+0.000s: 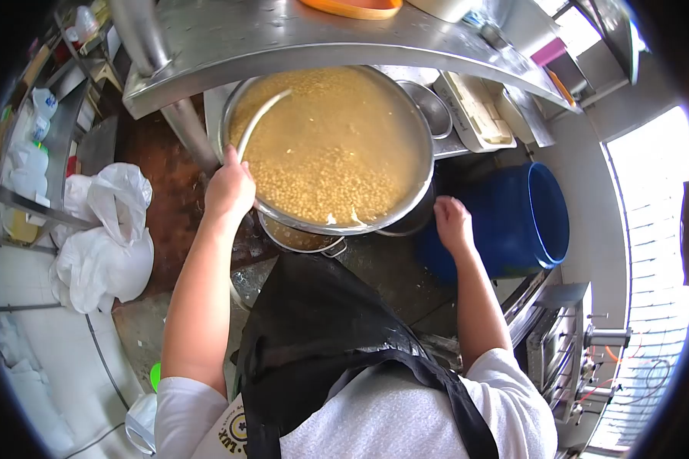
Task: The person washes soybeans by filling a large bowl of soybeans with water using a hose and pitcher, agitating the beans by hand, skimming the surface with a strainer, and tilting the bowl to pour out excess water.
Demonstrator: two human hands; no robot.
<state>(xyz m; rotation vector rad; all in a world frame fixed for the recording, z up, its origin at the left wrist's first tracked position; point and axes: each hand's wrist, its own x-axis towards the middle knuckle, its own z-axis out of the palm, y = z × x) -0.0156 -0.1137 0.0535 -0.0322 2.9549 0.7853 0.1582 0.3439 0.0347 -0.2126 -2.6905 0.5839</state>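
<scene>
A large round metal basin (pixel 429 164) stands in front of me, full of cloudy water with a mass of small pale yellow grains or beans (pixel 329 180) under it. At its left rim, my left hand (pixel 230 186) is closed around a whitish hose (pixel 262 117), whose curved end reaches over the water. My right hand (pixel 453 222) is apart from the basin, between its right side and a blue barrel (pixel 545 214). Its fingers are curled in, and nothing shows in them. Below the basin sits a smaller metal pot (pixel 337 248) with brownish contents.
A steel shelf (pixel 283 38) overhangs the basin's far side. Behind on the right are a metal bowl (pixel 429 107) and a white tray (pixel 471 115). White sacks (pixel 107 237) stand on the left floor. Machinery (pixel 563 344) is at my lower right.
</scene>
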